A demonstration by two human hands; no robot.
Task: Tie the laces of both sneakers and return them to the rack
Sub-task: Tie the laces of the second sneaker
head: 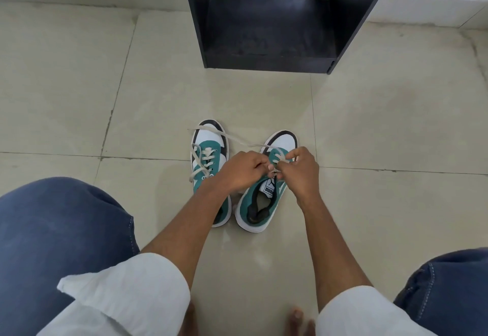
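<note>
nearest us are our blue-trousered knees [60,232] and white sleeves [126,293]. further out, our left hand [241,173] and right hand [301,170] pinch the laces [281,156] of the right sneaker [260,203], seemingly mid-knot. the left sneaker [208,156] sits just beside it, laces loose. beyond stands the black rack [272,19] on the tiled floor [396,124].

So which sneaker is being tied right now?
The right-hand sneaker: both the left hand and right hand pinch its laces. The left-hand sneaker lies untouched, laces loose.

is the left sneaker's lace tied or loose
Loose: the left sneaker has its lace trailing unknotted down its side, while both hands work on the other shoe.
</note>
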